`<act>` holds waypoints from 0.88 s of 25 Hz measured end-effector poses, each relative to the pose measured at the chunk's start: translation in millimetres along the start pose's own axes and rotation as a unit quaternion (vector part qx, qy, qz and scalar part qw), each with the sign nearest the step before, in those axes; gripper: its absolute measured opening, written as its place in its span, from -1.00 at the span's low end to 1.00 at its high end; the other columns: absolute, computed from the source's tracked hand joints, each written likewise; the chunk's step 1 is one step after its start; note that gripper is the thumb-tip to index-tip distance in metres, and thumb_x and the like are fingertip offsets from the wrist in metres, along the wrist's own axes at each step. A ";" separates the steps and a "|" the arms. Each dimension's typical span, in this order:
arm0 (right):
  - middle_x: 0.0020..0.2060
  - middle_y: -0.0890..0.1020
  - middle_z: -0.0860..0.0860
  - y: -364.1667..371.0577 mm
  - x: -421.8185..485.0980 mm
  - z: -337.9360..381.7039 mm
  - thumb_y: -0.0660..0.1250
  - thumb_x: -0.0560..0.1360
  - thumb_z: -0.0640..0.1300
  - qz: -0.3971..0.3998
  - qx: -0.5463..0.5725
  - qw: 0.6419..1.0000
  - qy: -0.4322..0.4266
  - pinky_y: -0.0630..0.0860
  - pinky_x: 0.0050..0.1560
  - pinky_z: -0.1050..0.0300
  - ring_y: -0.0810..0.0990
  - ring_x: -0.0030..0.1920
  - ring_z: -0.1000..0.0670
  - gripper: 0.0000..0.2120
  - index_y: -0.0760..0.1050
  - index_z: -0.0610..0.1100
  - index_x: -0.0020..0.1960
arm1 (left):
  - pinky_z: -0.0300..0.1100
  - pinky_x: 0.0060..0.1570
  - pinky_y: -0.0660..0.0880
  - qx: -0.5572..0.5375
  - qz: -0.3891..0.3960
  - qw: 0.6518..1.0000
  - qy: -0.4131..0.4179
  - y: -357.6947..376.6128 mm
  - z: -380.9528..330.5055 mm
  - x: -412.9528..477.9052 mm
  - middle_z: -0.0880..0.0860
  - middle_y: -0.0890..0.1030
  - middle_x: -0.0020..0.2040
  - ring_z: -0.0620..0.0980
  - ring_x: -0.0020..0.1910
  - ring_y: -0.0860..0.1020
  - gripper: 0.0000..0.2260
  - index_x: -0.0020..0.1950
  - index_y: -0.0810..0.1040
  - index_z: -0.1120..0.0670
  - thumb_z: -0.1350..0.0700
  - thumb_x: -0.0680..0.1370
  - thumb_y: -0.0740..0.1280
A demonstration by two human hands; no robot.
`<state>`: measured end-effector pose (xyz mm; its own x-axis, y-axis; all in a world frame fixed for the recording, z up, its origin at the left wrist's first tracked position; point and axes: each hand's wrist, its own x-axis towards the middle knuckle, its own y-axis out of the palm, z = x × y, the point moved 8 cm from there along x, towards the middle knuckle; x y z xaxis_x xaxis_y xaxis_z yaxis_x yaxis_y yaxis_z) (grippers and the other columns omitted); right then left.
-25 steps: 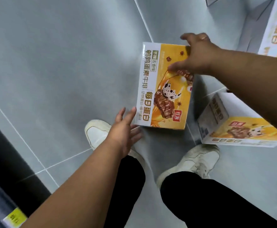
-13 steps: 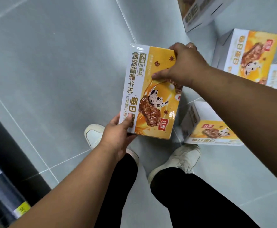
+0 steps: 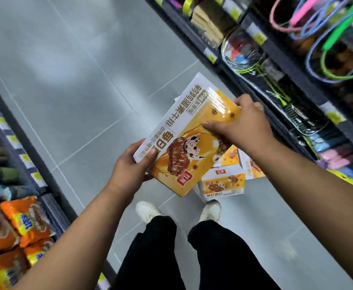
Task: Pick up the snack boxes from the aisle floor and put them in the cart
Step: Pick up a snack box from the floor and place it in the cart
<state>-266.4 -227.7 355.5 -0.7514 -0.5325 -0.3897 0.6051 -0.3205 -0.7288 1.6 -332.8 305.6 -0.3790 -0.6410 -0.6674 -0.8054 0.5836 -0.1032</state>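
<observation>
a yellow-and-white snack box [image 3: 184, 130] is held in the air over the grey tiled aisle floor [image 3: 77, 80], tilted, its printed face up, between both hands. the left hand [image 3: 129, 170] pinches its near-left corner, thumb on the face and fingers curled beneath. the right hand [image 3: 242, 126] clamps the far-right edge, thumb laid across the face and fingers wrapped over the rim. two more boxes [image 3: 223, 186] of the same print lie on the floor just right of the white shoes [image 3: 147, 211], partly hidden under the held box and the right forearm. orange snack bags [image 3: 25, 222] fill the near-left shelf. the right-hand shelves [image 3: 297, 65] carry rackets and coloured hoops, blurred.
</observation>
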 end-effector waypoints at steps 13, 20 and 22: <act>0.04 0.46 -0.04 -322.1 -261.9 20.7 0.56 0.12 0.29 -0.387 0.214 0.894 0.067 0.46 -0.11 0.04 0.50 -0.06 -0.03 -0.34 0.37 0.05 0.06 | 0.01 -0.16 0.65 0.182 0.235 0.897 0.326 120.7 -339.8 -215.8 -0.01 0.69 0.00 -0.06 -0.15 0.68 -0.74 0.15 0.60 -0.09 0.09 0.48 0.46; 0.03 0.53 -0.04 -376.2 -403.8 11.3 0.55 0.07 0.34 -0.529 0.250 0.805 0.100 0.57 -0.06 -0.02 0.59 -0.09 -0.01 -0.34 0.33 0.11 0.00 | 0.03 -0.11 0.64 0.253 0.333 0.792 0.444 184.5 -404.7 -336.1 -0.09 0.68 -0.02 -0.05 -0.14 0.67 -0.72 0.15 0.60 -0.15 -0.01 0.45 0.48; 0.03 0.53 -0.02 -388.9 -459.2 -0.8 0.54 0.07 0.34 -0.575 0.255 0.768 0.120 0.56 -0.06 0.00 0.58 -0.09 0.00 -0.34 0.34 0.11 0.00 | 0.05 -0.07 0.63 0.250 0.377 0.759 0.468 210.2 -403.7 -381.8 -0.10 0.65 0.02 -0.03 -0.08 0.65 -0.79 0.03 0.60 -0.27 -0.05 0.43 0.48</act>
<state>-156.9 142.0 817.5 -0.8557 0.4731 0.2096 -0.5172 -0.7687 -0.3763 -207.0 -166.7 836.5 -0.9926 0.0312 0.1171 -0.0151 0.9269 -0.3749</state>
